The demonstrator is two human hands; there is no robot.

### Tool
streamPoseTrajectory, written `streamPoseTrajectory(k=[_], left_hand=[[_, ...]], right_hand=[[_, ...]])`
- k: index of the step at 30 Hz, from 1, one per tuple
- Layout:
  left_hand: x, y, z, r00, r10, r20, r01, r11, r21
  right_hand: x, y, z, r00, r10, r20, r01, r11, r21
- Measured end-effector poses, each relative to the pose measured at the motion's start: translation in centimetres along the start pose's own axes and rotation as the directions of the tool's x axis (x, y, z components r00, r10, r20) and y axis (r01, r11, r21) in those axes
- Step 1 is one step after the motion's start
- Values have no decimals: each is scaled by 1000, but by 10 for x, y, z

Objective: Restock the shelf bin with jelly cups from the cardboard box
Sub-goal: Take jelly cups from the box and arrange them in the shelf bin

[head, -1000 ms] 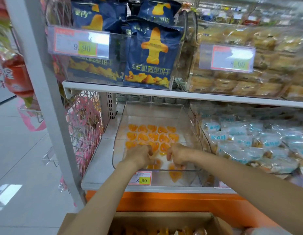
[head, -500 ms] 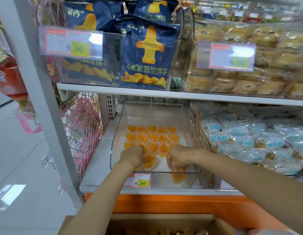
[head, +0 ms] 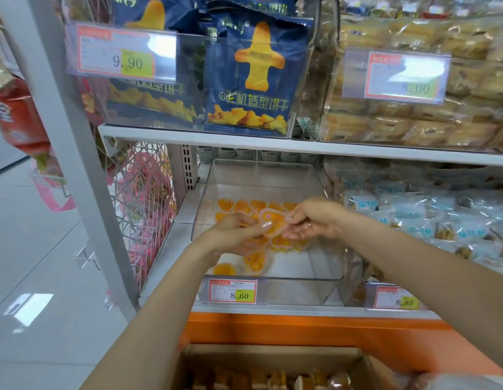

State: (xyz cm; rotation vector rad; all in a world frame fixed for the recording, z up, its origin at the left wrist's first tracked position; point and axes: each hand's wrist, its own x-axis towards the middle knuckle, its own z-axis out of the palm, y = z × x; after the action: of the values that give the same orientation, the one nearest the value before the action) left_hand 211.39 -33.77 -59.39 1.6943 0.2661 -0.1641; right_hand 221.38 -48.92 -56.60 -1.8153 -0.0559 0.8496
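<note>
A clear plastic shelf bin (head: 326, 218) sits on the middle shelf with orange jelly cups (head: 254, 261) spread over its floor. My left hand (head: 235, 232) and my right hand (head: 315, 218) are raised over the bin, palms partly up. Together they pinch one heart-shaped orange jelly cup (head: 274, 220) between their fingertips. An open cardboard box (head: 273, 370) with more jelly cups lies at the bottom edge, below my forearms.
A price tag reading 8.60 (head: 233, 291) fronts the bin. Blue-white wrapped snacks (head: 422, 220) fill the bin to the right. Blue biscuit bags (head: 247, 80) and wrapped cakes (head: 408, 119) sit on the shelf above. A grey upright post (head: 64, 136) stands left.
Both hands have lifted from the bin floor, where they were pressing on cups, and turned up with one jelly cup held between them. The camera has moved closer.
</note>
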Motion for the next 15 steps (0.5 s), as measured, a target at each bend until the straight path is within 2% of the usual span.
streamPoseTrajectory(k=[1,2,3,6,8,9,10,11,12,13,15], left_hand=[[0,-1,1,1000,-2,6,2,994,-106],[2,-3,1,1000,7,-24,-11,983,-186],[4,-5,1,998,11,-63,-26,969,-245],[6,-6,1,997,-15,-75,-16,915,-402],[5,-3,2,999,-21,-45,-3,876,-482],[4,-2,3,999,-25,-42,1,866,-500],[4,-1,4,999,-29,-46,3,864,-504],[3,0,5,998,-36,-51,6,867,-498],[3,0,5,997,-42,-62,7,881,-472],[3,0,6,996,-47,-80,9,906,-423],[3,-2,6,993,-52,-108,18,955,-295]], right_hand=[[-3,-1,0,999,9,38,-14,992,124],[-5,-2,-1,998,8,63,-18,986,167],[-8,-2,-1,997,-7,71,-2,992,128],[-15,-2,-1,992,-83,94,93,989,-115],[-20,-3,1,980,-176,89,196,919,-342],[-22,-3,2,957,-280,79,279,801,-529],[-22,-5,3,911,-398,106,350,613,-709],[-23,-6,4,857,-481,185,406,410,-816],[-24,-7,6,813,-516,269,451,265,-852],[-25,-8,8,799,-510,317,467,196,-862],[-26,-8,9,795,-505,336,461,143,-876]])
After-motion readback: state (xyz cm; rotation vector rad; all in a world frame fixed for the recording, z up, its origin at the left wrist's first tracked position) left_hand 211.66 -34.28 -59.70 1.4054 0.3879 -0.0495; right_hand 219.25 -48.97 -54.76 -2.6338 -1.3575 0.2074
